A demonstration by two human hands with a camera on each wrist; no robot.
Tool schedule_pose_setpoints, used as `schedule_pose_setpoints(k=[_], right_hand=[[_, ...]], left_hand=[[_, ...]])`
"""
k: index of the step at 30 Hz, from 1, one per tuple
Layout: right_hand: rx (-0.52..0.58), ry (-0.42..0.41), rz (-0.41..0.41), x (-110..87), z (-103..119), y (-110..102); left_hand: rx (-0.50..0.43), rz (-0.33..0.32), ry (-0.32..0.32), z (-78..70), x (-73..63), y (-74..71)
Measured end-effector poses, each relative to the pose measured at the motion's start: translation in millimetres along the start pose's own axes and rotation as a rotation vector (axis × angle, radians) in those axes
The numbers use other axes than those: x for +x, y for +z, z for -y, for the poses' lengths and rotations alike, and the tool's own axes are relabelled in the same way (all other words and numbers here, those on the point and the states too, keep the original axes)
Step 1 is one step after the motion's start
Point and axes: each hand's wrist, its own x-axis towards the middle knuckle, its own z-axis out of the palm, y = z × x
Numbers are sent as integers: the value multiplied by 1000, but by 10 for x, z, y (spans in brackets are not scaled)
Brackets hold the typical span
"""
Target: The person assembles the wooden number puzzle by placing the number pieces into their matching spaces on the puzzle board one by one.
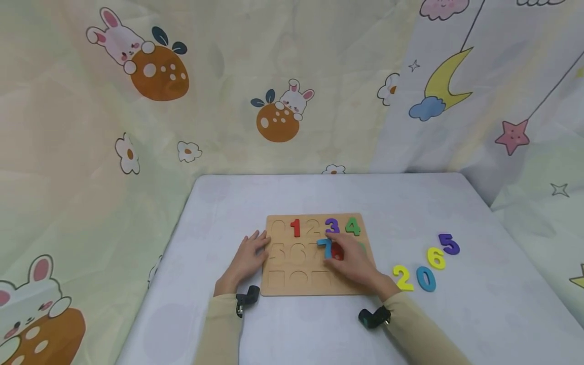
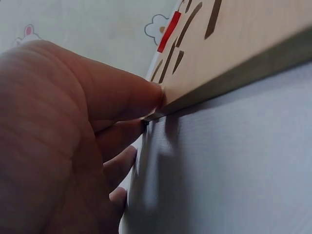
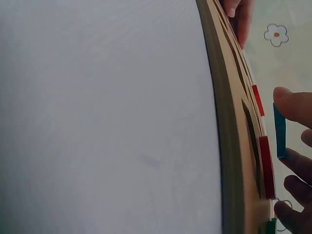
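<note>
My right hand pinches a blue number 7 between thumb and finger. In the right wrist view the blue 7 stands a little off the wooden number puzzle board. My left hand touches the board's left edge, its fingers fairly straight. The left wrist view shows the thumb against that edge. A red 1, purple 3 and green 4 lie in the top row. Under my right hand sits a red piece, partly hidden, with a green piece beside it.
Right of the board lie a yellow 2, a blue 0, a yellow 6 and a purple 5. A white-covered table bears everything. Patterned cloth hangs behind it.
</note>
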Motion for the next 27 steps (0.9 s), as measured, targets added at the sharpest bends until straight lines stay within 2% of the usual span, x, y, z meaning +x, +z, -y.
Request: schedule_pose_setpoints(k=[7,12,16,23,27], right_hand=[[3,44,36,52,49,80],[-50,14,55,53,84,139],[-41,-16,37,44,93,169],[-48,6,46,44,93,188],[-42,-7,22,53,111,203]], left_hand=[[-17,0,10,21,20,0],[-6,15,30,49,13,10],[-12,24,43,47,-6,7],[-5,32,48,25,-16,-11],[-12,29,44,24,-22,-14]])
